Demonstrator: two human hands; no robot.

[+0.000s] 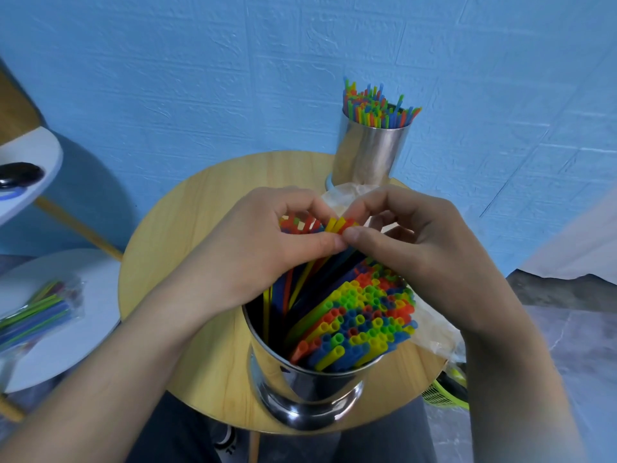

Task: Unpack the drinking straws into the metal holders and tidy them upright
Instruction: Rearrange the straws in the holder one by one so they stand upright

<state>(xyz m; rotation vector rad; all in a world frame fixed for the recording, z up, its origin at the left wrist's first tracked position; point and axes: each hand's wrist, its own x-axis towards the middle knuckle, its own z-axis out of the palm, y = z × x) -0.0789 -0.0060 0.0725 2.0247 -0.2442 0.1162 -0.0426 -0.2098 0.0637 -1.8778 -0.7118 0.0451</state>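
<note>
A shiny metal holder (300, 392) stands at the near edge of the round wooden table (187, 235). It is packed on its right side with coloured straws (360, 322) leaning towards me. A looser bunch of straws (320, 225) leans away on the left side. My left hand (267, 248) and my right hand (407, 242) both pinch the upper ends of this bunch, thumbs touching. A second metal holder (367, 152) full of upright straws stands at the table's far edge.
Crumpled clear wrappers lie behind my hands (344, 195) and at the table's right edge (434, 335). A white round table (56, 349) at the left carries a sealed pack of straws (36, 312). A blue wall is behind.
</note>
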